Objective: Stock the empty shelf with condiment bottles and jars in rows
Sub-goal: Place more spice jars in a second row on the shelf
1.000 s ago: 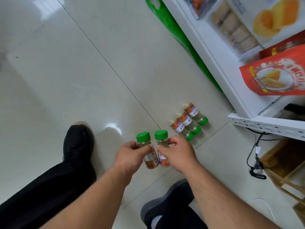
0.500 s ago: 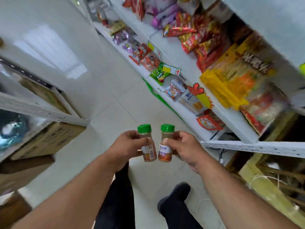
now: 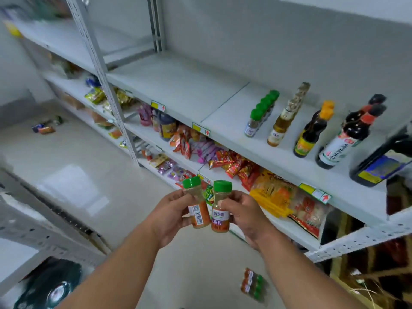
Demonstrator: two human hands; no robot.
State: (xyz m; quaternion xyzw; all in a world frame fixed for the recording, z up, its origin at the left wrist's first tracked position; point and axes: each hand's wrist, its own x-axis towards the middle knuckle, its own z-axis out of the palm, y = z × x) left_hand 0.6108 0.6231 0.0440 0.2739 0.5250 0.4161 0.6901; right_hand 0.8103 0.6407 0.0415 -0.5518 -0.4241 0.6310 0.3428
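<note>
While hands (image 3: 200, 216) grip two spice jars (image 3: 209, 208), floor jars (image 3: 253, 284) blurred, labels unreadable.

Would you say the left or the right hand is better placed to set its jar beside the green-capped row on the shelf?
Right, probably. The right hand holds its jar on the side nearer the green-capped row, which stands up and to the right. The left hand, with its own jar, would have to cross over.

We see our two forearms bare from elbow to wrist, no sleeves reaching them. Our left hand (image 3: 171, 216) and right hand (image 3: 246, 216), both below the grey shelf (image 3: 189, 90), carry no gloves, rings, watch or bands.
</note>
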